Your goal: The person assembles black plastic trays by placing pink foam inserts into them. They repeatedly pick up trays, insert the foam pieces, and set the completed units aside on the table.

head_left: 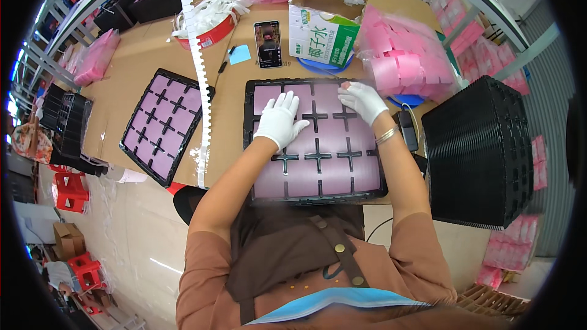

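Note:
In front of me a black plastic tray [317, 201] with cross-shaped dividers lies on the cardboard-covered table. Flat pink-purple pieces [301, 181] fill its compartments. My left hand [280, 123], in a white glove, lies flat on the tray's upper left part with its fingers stretched out. Near the tray's far right side, my gloved right hand [365, 102] has its fingers bent together over the pieces. One pinkish tip shows at its glove's end, and whatever those fingers hold is hidden. A bracelet circles the right wrist.
A second filled tray [160, 123] lies to the left, beyond a white notched strip [199, 79]. Stacked black trays [480, 153] stand close on the right. Behind are a phone [268, 45], an open carton [324, 30], pink bagged pieces [406, 55] and a red container [211, 33].

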Motion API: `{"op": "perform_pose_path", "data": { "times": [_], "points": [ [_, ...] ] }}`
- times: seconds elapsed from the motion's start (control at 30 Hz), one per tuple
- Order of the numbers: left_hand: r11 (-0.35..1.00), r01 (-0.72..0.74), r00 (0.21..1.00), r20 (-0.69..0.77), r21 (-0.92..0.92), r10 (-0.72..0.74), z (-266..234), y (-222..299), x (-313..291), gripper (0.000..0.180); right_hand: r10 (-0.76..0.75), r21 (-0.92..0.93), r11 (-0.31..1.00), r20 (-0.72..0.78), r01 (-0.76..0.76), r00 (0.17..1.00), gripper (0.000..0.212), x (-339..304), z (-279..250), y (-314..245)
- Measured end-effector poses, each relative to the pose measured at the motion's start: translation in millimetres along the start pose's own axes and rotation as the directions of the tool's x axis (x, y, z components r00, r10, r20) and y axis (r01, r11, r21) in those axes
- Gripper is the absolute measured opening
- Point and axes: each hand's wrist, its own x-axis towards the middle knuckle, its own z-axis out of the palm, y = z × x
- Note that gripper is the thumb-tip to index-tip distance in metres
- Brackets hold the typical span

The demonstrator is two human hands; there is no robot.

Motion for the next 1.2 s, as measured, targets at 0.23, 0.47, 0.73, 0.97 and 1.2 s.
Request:
{"op": "perform_pose_path", "data": {
  "times": [0.23, 0.47, 0.73, 0.97, 1.2],
  "points": [
    [0.988, 0.120, 0.992, 0.038, 0.096, -0.124, -13.7, -29.4, -25.2, 0.063, -0.063, -0.030, 0.998, -0.284, 0.057, 0.957, 0.023, -0.7, -32.4, 7.0],
    [0.990, 0.137, 0.990, 0.007, 0.044, -0.138, -14.5, -13.4, -20.9, 0.063, -0.145, -0.076, 0.989, -0.377, 0.125, 0.915, 0.020, 2.5, -24.4, 10.2],
    [0.978, -0.171, 0.983, 0.046, -0.116, 0.177, -27.4, -16.1, -83.4, 0.038, -0.005, -0.579, 0.812, -0.133, -0.073, 0.991, 0.012, -88.9, -3.5, 6.0],
    [0.970, -0.012, 0.999, -0.040, -0.242, 0.002, -33.0, -11.2, -78.3, 0.038, 0.146, -0.951, 0.308, 0.036, -0.011, 0.989, 0.035, -111.4, 4.4, -17.3],
    [0.986, -0.038, 0.997, 0.065, -0.160, 0.049, -48.8, -10.3, -99.4, 0.069, 0.046, -0.965, -0.128, 0.226, 0.230, 0.973, 0.054, -155.3, 4.3, -9.4]
  ]
}}
